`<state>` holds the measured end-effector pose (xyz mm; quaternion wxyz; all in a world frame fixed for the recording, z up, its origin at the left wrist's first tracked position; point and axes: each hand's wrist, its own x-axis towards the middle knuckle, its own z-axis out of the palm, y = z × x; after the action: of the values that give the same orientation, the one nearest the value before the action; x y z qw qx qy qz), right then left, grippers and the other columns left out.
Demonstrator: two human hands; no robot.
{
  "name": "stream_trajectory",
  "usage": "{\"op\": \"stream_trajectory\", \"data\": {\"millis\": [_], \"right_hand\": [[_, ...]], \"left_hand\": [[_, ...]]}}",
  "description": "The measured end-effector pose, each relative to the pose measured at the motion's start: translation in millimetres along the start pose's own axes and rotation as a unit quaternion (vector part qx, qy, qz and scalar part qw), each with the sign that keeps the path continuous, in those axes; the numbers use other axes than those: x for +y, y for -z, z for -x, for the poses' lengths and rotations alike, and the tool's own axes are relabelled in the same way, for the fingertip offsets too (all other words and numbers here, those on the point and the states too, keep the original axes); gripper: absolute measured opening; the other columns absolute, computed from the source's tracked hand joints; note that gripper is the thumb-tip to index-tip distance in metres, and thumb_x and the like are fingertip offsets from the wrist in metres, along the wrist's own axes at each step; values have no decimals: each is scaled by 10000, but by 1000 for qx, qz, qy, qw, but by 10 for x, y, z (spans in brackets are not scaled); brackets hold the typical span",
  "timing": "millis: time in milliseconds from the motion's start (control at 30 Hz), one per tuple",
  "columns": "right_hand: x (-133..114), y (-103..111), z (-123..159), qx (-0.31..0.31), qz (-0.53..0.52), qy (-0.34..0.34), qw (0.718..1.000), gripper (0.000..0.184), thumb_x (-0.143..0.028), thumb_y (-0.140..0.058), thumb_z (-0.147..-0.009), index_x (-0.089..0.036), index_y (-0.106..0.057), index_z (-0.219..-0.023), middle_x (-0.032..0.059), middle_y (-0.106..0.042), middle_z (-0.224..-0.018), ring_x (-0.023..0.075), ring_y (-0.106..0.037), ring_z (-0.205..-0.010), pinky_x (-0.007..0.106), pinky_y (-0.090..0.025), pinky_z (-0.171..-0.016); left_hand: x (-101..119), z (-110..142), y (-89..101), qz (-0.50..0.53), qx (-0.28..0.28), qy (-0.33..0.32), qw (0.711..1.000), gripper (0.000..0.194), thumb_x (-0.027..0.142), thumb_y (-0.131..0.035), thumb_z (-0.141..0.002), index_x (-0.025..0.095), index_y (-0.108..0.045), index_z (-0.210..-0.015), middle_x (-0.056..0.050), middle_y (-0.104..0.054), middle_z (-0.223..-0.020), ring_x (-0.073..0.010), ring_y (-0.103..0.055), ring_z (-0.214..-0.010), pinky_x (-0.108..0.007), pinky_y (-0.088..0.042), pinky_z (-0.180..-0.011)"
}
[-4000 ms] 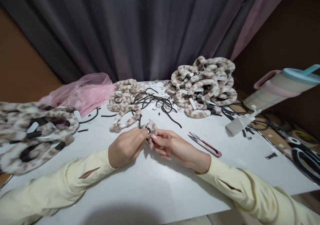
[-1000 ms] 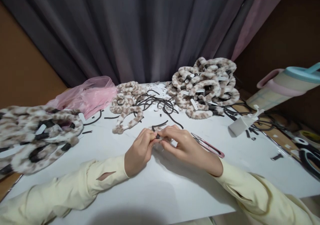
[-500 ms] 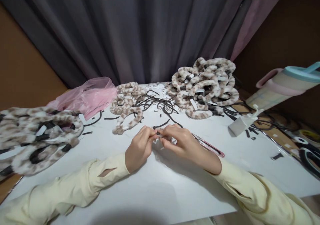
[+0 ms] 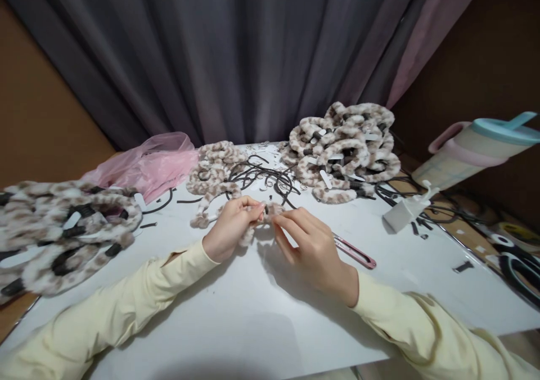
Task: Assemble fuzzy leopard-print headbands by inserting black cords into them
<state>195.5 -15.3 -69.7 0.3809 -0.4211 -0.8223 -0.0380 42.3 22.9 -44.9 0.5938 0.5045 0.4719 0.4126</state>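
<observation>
While pinching the furry piece [image 4: 273,209] with left hand [image 4: 229,227] and right hand [image 4: 319,251], looks unfinished here, with many piled furry loops [image 4: 352,148] seemingly done!

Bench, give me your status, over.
Both hands, left and right, at spotted furry piece. Pink-handled metal snips beside right hand. Loose black cords beyond.

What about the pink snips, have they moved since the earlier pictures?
No, the pink snips show no clear shift: they lie in the same place relative to the white block. The right hand hides their tips now.
</observation>
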Motion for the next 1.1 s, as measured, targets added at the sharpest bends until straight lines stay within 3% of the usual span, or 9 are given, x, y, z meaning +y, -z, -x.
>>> {"op": "stream_trajectory", "data": {"millis": [167,267,333,467,633,767,867,967,1100], "right_hand": [[-1,-49,-37,-144,-60,-162,974,238,-226,-389,-903,-164,-580,-1032,4,-618,-582,127,-513,-452,232,-316,-489],[19,-77,-98,-156,-175,-234,943,186,-261,-408,-898,-161,-549,-969,14,-645,-641,124,-542,-470,220,-353,-488],[33,-80,-144,-158,-297,-286,897,180,-312,-429,-890,-169,-527,-845,-4,-623,-601,98,-487,-387,209,-345,-421],[55,-54,-205,-173,-447,-369,796,340,-382,-449,-868,-190,-446,-588,-80,-404,-347,61,-317,-246,186,-230,-288],[44,7,-215,-162,-514,-394,744,311,-374,-502,-826,-172,-481,-591,-81,-414,-354,44,-302,-247,175,-188,-272],[7,67,-213,-164,-534,-390,732,312,-395,-538,-811,-170,-492,-600,-83,-423,-369,39,-309,-271,175,-176,-288],[-4,90,-208,-174,-532,-371,741,335,-396,-535,-820,-167,-480,-581,-80,-417,-386,34,-304,-303,176,-183,-314],[11,104,-204,-184,-517,-345,761,326,-390,-522,-835,-161,-488,-606,-75,-423,-428,34,-318,-350,173,-201,-348],[71,124,-208,-208,-469,-312,800,361,-394,-488,-861,-165,-445,-585,-67,-419,-450,39,-319,-386,180,-227,-388]], "left_hand": [[83,-45,-18,103,-19,59,993,194,163,-624,-702,134,-485,-570,40,-447,-548,-32,-376,-438,-166,-304,-425],[116,-79,-52,109,-20,57,992,177,148,-615,-694,128,-489,-570,43,-439,-549,-30,-368,-440,-161,-310,-434],[108,-93,-78,82,-33,39,995,164,184,-601,-714,134,-496,-598,43,-451,-547,-39,-372,-441,-171,-313,-443],[8,-123,-100,-90,15,-114,989,160,247,-579,-752,145,-532,-638,25,-519,-567,-89,-459,-531,-201,-359,-522],[-142,-183,-66,-290,95,-360,882,138,180,-509,-808,173,-534,-672,12,-588,-652,-96,-457,-529,-215,-358,-530],[-179,-227,-45,-331,108,-492,798,175,71,-443,-813,181,-513,-696,1,-564,-652,-113,-499,-599,-220,-393,-558],[-203,-248,-36,-345,101,-549,755,232,-9,-383,-784,180,-506,-731,-2,-549,-654,-121,-502,-632,-227,-419,-586],[-242,-253,-27,-354,96,-572,733,225,-15,-394,-788,174,-515,-772,-10,-550,-665,-130,-508,-653,-236,-433,-597],[-256,-239,-22,-370,67,-562,737,160,43,-438,-845,163,-543,-867,-23,-582,-705,-137,-523,-684,-249,-444,-634]]}}
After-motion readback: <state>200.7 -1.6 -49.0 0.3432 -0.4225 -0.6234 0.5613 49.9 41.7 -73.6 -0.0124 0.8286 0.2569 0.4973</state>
